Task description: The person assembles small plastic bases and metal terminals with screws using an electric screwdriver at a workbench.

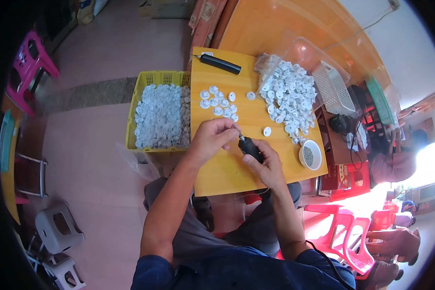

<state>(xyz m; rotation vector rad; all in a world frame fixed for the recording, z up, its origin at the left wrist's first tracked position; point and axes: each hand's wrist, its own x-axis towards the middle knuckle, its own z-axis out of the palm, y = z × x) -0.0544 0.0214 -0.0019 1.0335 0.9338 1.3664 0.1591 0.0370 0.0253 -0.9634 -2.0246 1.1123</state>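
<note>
Yellow table (217, 174), centre: work apparently unfinished.
Right hand (268, 166) clamped round black driver (251, 149); left hand (211, 138) at its tip, finger closure unclear; white parts (291, 87) heaped upper right, finished share indeterminate.

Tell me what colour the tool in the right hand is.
The tool is mostly black; head view shows it.

My right hand (267, 165) covers part of the black tool (248, 145). Anything pinched in my left hand (214, 139) is too small to tell.
</note>
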